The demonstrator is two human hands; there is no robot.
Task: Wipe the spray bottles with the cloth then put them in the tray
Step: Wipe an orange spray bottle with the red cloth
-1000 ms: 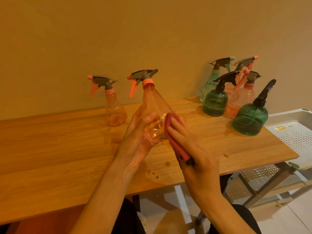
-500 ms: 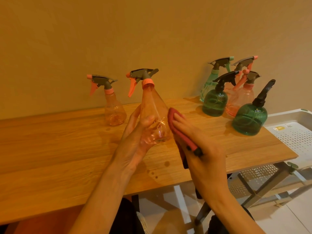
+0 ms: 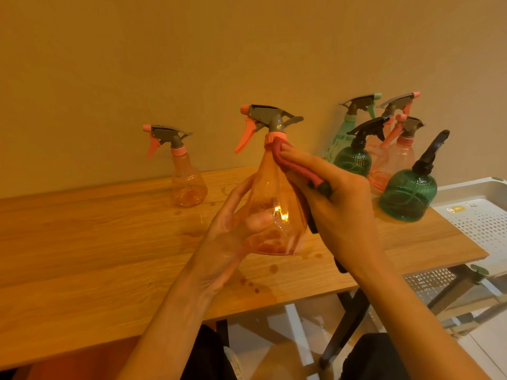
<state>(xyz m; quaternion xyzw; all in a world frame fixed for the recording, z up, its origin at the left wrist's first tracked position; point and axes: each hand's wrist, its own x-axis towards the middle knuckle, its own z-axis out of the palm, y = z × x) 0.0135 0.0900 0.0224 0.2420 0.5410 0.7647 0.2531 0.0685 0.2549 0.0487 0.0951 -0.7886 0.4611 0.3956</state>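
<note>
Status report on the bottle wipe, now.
Left hand grips orange bottle at base. Right hand presses red cloth at its neck. Tray right of table, nothing blocking.

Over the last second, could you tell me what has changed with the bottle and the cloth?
The right hand slid the red cloth up the clear orange spray bottle, from its lower body to the neck just below the collar. The left hand kept gripping the bottle's base, holding it above the wooden table. The other spray bottles and the white perforated tray stayed where they were.
</note>
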